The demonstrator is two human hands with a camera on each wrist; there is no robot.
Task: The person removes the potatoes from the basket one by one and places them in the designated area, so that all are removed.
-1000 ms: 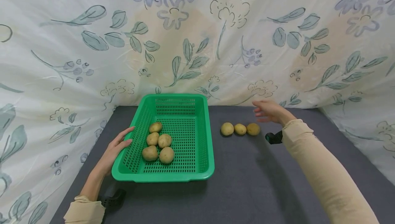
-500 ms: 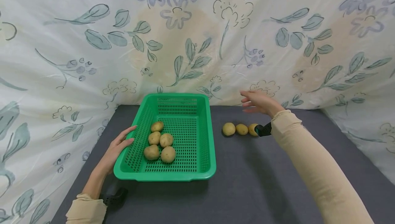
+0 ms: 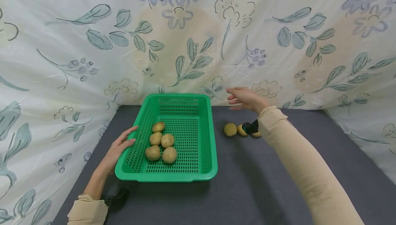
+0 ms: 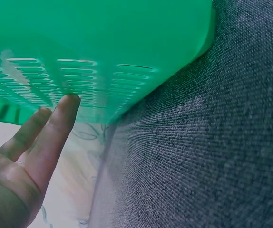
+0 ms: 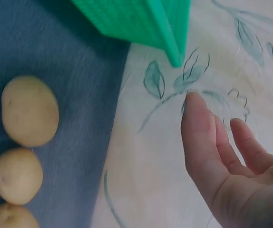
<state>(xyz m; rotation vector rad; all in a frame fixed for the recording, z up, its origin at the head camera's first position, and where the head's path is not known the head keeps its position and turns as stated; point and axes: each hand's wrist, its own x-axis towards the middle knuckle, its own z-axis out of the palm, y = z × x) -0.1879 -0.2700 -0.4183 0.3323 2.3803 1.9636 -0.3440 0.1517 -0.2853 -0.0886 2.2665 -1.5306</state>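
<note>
My left hand (image 3: 116, 149) rests against the left side of the green plastic basket (image 3: 201, 176), its fingertips at the rim. In the left wrist view, extended fingers (image 4: 55, 135) reach the slotted outer wall. Several potatoes (image 3: 169, 155) lie in the basket's left half. My right hand (image 3: 245, 98) hovers beyond a row of 3 potatoes (image 3: 230, 129) on the table, holding nothing, its fingers loosely bent. A black wrist device partly hides two of them in the head view. In the right wrist view the row's potatoes (image 5: 30, 111) lie apart from the hand.
The dark grey tabletop (image 3: 235, 190) extends right of and in front of the basket. A floral-patterned sheet (image 3: 191, 29) hangs along the back and sides of the table. The basket's right wall stands left of the potato row.
My right hand has moved left, toward the basket, passing above the potato row. My left hand keeps its place at the basket rim. The view has shifted slightly.
</note>
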